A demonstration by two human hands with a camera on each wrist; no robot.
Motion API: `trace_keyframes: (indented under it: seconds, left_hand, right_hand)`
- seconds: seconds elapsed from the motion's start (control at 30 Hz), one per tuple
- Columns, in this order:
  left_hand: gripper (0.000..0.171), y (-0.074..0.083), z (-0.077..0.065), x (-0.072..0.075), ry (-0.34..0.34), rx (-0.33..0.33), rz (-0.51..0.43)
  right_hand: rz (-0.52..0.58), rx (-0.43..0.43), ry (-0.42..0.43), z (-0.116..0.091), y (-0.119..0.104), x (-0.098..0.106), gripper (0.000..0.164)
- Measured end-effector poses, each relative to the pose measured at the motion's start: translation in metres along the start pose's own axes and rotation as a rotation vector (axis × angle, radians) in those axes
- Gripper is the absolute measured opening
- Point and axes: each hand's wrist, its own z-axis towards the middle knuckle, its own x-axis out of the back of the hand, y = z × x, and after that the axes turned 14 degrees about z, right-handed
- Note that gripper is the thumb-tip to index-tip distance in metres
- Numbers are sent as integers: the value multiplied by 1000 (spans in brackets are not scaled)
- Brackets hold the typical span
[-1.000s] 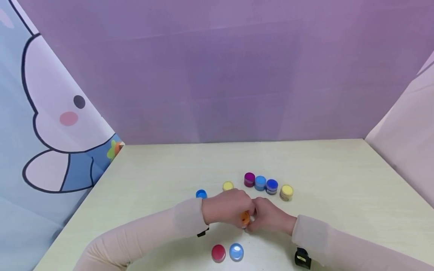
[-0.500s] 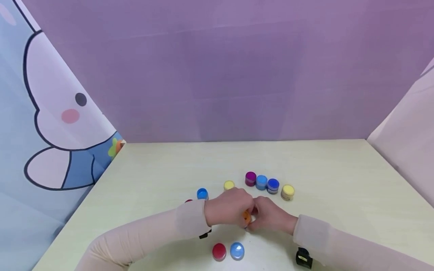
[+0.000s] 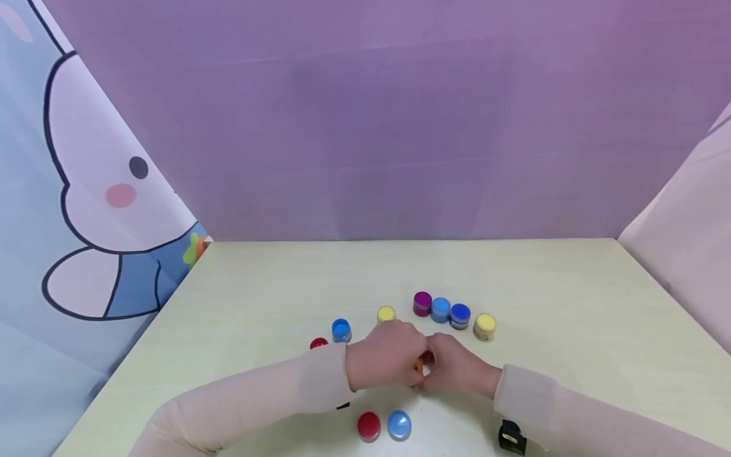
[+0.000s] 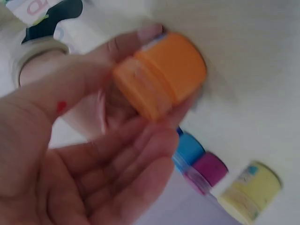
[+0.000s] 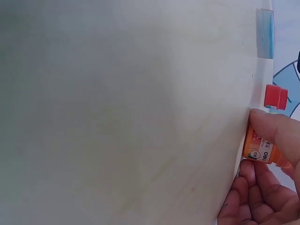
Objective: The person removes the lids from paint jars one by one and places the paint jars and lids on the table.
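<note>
Table [image 3: 274,273] pale, purple backdrop [image 3: 365,127] behind; right grip [image 3: 459,366] holds orange jar [image 4: 176,68].

L arm [image 3: 251,393], bent at elbow [image 3: 162,416], & R arm [image 3: 594,409] slant inward; L hand [image 3: 388,355] & R hand [image 3: 459,366] close together, fingers [image 5: 265,192] curled, both pinching (L fingertips [image 4: 164,140] hidden, head view).

passable: tabletop [image 3: 571,298] right of rightmost yellow jar [image 3: 485,327] | blocked beyond hands [image 3: 387,354] [image 3: 459,365]: 3-jar row [image 3: 441,310] | nearside: 2 jars [image 3: 368,426]
</note>
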Motion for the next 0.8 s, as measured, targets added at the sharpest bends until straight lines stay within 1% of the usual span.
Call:
trace_keyframes:
  seconds: [0.07, 0.13, 0.2, 0.27, 0.3, 0.37, 0.47, 0.57, 0.67, 0.73, 0.8]
  left_hand:
    - [17, -5, 0, 0, 7, -89, 20]
    - [18, -10, 0, 1, 17, -215, 44]
    - [20, -14, 1, 2, 35, -338, 92]
    - [20, -17, 3, 3, 39, -416, 113]
    - [20, -18, 3, 3, 39, -439, 120]
    - [18, -19, 5, 3, 40, -460, 130]
    - [17, -20, 6, 3, 30, -470, 120]
    - [20, -21, 7, 3, 16, -474, 97]
    - [22, -23, 9, 3, -5, -455, 60]
    - [21, -24, 9, 3, -15, -426, 39]
    - [18, -23, 9, 4, -16, -383, 28]
  right_hand:
    - [7, -17, -1, 0, 0, 0, 26]
    - [26, -29, -1, -1, 0, -1, 28]
    - [49, -34, -1, -2, 0, -1, 28]
    - [71, -35, 1, -2, 0, -1, 28]
    - [79, -35, 4, -2, 0, -1, 28]
    - [80, -33, 5, -2, 0, -1, 28]
    - [70, -40, 10, -1, 0, -1, 29]
    - [57, -37, 13, 0, 0, -1, 30]
    - [40, -33, 15, 0, 0, -2, 30]
    - [31, -33, 14, 0, 0, -2, 29]
    - [34, -33, 13, 1, 0, -2, 28]
